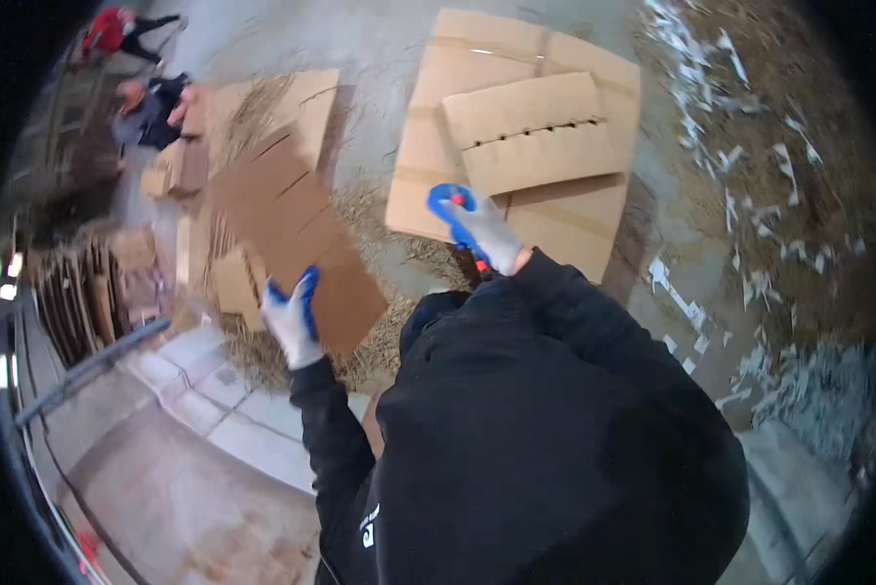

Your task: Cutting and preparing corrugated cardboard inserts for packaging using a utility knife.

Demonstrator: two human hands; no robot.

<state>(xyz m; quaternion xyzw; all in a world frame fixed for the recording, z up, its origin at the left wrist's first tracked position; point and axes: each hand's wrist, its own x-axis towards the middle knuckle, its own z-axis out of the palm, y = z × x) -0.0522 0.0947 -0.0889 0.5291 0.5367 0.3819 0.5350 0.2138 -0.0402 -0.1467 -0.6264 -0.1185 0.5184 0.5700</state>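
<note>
My left hand (pixel 295 320), in a white glove with blue palm and fingers, grips the lower left edge of a brown cardboard sheet (pixel 306 234). Several short slits run along that sheet, which tilts up to the left. My right hand (pixel 486 232), gloved the same way, is closed round something with red parts; the fingers hide most of it. It is over the near edge of a large flat cardboard piece (pixel 418 190) on the floor. On that piece lies a smaller cardboard sheet (pixel 535 161) with a row of dark slots.
Shredded cardboard strips and white scraps (pixel 750 175) spread along the right. Cardboard pieces (pixel 306 112) lie behind the held sheet, and upright sheets (pixel 82 297) stand at far left near a metal rail (pixel 92 370). Two other people (pixel 150 112) (pixel 116 31) are at upper left.
</note>
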